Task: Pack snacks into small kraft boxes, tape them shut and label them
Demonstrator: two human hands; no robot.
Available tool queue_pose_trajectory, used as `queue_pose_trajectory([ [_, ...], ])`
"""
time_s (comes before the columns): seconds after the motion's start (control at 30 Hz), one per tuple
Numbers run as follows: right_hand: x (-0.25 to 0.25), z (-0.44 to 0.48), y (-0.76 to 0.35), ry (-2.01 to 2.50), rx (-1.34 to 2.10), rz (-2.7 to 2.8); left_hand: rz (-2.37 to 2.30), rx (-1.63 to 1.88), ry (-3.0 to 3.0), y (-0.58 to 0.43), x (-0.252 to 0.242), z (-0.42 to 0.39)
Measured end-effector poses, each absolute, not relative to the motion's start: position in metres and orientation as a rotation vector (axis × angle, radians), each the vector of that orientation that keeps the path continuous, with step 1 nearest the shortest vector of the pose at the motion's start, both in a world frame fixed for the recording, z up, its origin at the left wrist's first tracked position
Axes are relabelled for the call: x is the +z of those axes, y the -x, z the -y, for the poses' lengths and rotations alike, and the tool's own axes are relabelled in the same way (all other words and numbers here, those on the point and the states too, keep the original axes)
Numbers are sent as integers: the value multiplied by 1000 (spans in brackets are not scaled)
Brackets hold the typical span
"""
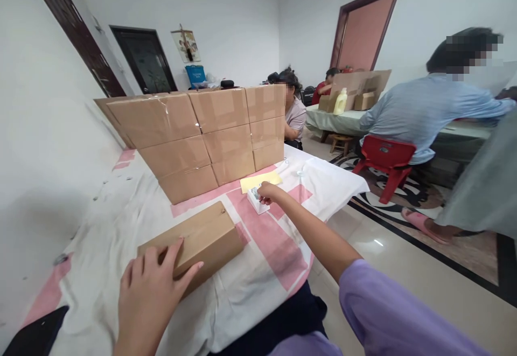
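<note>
A closed brown cardboard box [202, 237] lies on the table in front of me. My left hand [155, 275] rests on its near left end, fingers apart on the top and thumb by the front side. Farther off, my right hand [266, 192] reaches into a small open white box [257, 204]. Its fingers are bent together; whatever is between them is hidden. Small pale items [254, 192] show inside the white box. A yellow sheet [248, 183] lies just behind it.
Stacked cardboard boxes [226, 130] form a wall along the table's far side. A dark flat object [34, 334] lies at the lower left. Right of the table, a person in blue [428, 108] sits on a red chair [388, 154]; another person [296, 113] is behind the boxes.
</note>
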State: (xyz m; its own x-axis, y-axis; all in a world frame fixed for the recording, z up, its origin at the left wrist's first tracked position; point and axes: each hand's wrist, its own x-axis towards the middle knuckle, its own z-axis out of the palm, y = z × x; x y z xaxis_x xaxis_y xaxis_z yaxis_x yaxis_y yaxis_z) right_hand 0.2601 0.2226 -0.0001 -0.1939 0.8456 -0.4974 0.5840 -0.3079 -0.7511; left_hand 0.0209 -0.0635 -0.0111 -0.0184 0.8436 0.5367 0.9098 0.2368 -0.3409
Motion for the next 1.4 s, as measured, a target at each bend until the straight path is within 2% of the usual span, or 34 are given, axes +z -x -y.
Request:
queue_pose_trajectory([
  [0.27, -7, -200, -272, 1768, 1400, 1589, 1842, -164, 1604, -20, -13, 65],
  [0.7, -47, -180, -300, 1643, 1343, 1458, 1887, -163, 1579, -25, -12, 66],
  [1.4, -18, -229, -290, 1803, 1565, 1773, 1921, -242, 1584, -30, -11, 66],
])
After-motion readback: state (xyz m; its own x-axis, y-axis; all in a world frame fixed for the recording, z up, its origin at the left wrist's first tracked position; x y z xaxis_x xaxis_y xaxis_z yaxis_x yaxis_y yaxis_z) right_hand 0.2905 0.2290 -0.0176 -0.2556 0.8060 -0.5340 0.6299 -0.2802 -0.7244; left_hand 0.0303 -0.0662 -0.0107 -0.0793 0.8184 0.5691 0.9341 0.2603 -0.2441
